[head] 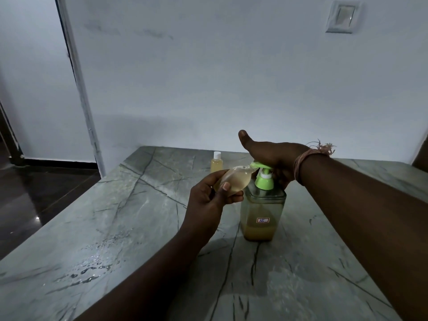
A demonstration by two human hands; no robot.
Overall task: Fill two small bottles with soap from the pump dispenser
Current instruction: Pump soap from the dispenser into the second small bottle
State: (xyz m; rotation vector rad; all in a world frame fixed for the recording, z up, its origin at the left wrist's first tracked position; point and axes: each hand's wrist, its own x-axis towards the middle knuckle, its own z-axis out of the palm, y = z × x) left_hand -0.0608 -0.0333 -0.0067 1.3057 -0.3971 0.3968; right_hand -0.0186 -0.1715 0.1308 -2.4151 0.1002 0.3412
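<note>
Left hand [212, 196] gripping small bottle [236, 179] at pump spout [258, 164].

- My pump dispenser [262, 212] is clear, with a light green pump head [264, 179], amber soap at its bottom and a white label edged in red.
- Behind the dispenser, the capped small bottle [217, 164] is yellow with a white cap.
- The tabletop [139, 228] is grey-green marble with dark veins.
- My right wrist wears a pinkish-brown thread [308, 156].
</note>
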